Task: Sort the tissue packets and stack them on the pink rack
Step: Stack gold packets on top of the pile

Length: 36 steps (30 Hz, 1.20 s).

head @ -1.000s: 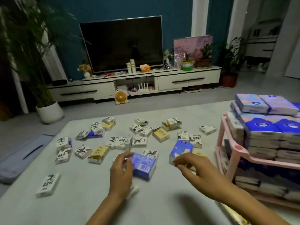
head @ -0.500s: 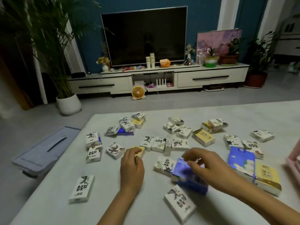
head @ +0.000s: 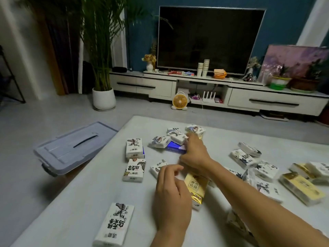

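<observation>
- Tissue packets [head: 134, 148] lie scattered on the desk [head: 89, 202] round both grips.
- Right grip [head: 195, 154], fingers bent down at a blue packet [head: 175, 148] under white ones; hold unclear.
- Left grip [head: 171, 195] loosely curled just beside a gold packet [head: 195, 186]; hold unclear.
- Grey lidded bin [head: 71, 147] on the floor, left of both grips; contents hidden.

**Tissue packets scattered flat, colours mixed**

Small white plastic-wrapped tissue packets with black brush-ink prints lay flat across the pale grey tabletop [head: 80, 202]. The nearest white packet [head: 114, 225] sat by the near edge. A left-hand pair [head: 134, 147] lay end to end, and a far heap [head: 176, 135] held three overlapping packets. A flat blue packet [head: 175, 148] lay partly under that heap. A gold foil packet [head: 195, 188] lay lengthwise in the middle. A yellow packet [head: 300, 189] lay at the right among more white ones.
</observation>
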Tool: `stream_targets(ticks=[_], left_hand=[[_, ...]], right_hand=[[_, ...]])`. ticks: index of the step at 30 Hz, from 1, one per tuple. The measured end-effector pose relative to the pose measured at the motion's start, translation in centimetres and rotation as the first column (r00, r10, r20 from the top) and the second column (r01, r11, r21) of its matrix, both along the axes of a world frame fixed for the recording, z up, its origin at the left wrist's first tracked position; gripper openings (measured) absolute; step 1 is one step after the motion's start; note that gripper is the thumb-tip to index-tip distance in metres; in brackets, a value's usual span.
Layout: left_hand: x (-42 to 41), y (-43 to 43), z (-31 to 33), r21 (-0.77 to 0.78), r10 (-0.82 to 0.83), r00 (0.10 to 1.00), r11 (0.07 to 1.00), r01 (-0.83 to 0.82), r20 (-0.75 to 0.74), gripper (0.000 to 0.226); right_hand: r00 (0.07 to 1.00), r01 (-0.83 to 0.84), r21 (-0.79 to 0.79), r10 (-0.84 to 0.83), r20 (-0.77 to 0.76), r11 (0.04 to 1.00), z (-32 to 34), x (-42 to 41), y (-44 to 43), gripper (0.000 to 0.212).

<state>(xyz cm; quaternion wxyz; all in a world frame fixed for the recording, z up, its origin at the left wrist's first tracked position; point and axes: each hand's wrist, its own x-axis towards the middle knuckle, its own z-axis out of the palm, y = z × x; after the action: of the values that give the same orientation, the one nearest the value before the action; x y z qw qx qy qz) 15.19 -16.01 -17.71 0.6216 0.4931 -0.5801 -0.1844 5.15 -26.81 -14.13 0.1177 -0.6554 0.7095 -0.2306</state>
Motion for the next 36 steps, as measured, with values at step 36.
stream_targets(ticks=[36], left_hand=[[6.4,-2.8,3.3,0.184,0.423,0.514,0.873,-0.451,-0.746,0.042]], right_hand=[[0.851,-0.182,0.291,0.298,-0.431,0.939,1.5,11.6,-0.9,0.038]])
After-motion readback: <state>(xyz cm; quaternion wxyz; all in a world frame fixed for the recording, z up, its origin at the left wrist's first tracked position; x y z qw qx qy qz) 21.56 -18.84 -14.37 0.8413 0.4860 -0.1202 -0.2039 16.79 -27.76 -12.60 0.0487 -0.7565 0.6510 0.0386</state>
